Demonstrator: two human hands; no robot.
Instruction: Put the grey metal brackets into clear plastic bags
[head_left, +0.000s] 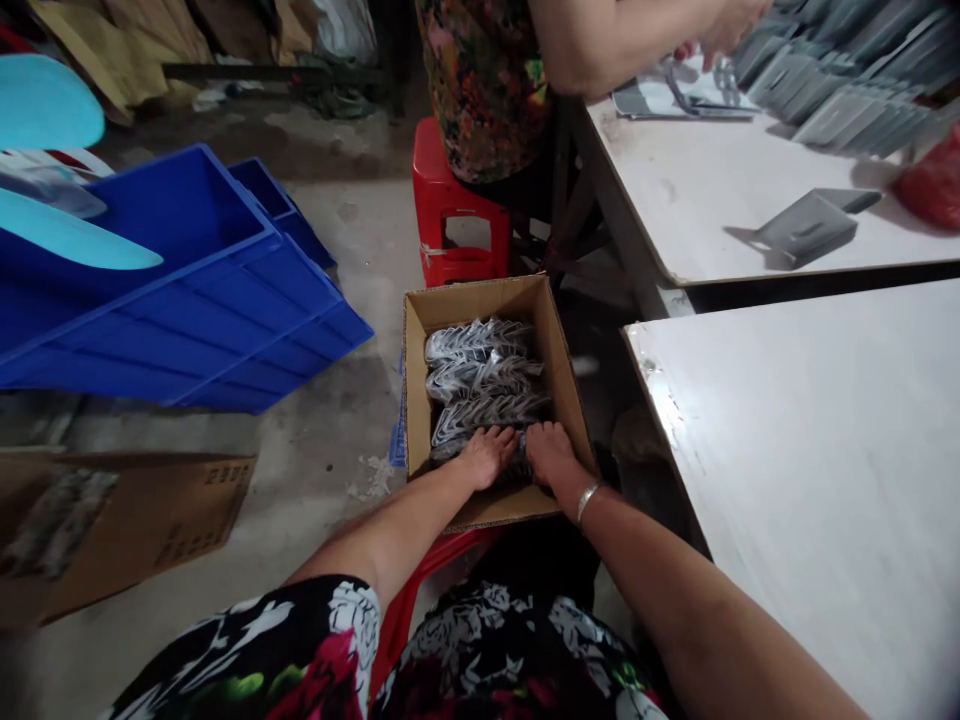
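Observation:
An open cardboard box (417, 420) stands in front of me, with rows of grey pieces in clear plastic wrap (487, 375) inside it. Both hands reach into the near end of the box. My left hand (490, 455) rests on the nearest row, its fingers bent over the wrapped pieces. Just beside it, my right hand (549, 450) has its fingers curled down at the right end of that same row. The fingertips of both hands are partly hidden among the pieces. A silver bracelet (588, 502) circles my right wrist.
A large blue crate (172, 340) stands left, with another cardboard box (172, 520) below it. White tables (810, 420) are at the right. Beyond my box, a person in a flowered top (487, 90) sits on a red stool (457, 215). Grey pieces (814, 225) lie on the far table.

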